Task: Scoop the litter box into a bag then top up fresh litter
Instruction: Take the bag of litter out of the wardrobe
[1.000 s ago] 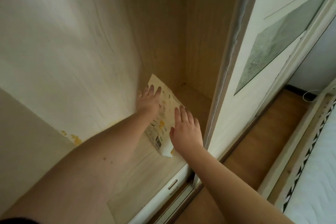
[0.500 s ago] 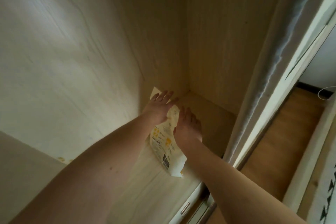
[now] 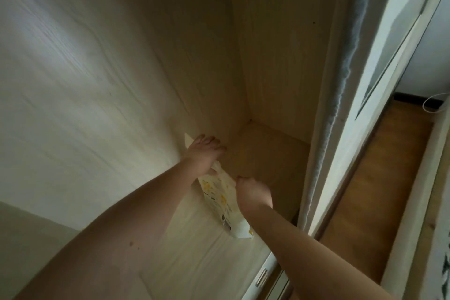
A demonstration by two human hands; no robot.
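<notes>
Both hands now gripping litter bag

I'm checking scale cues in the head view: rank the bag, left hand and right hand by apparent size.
1. bag, partly hidden by both hands.
2. left hand and right hand: look alike, so no ranking.
</notes>
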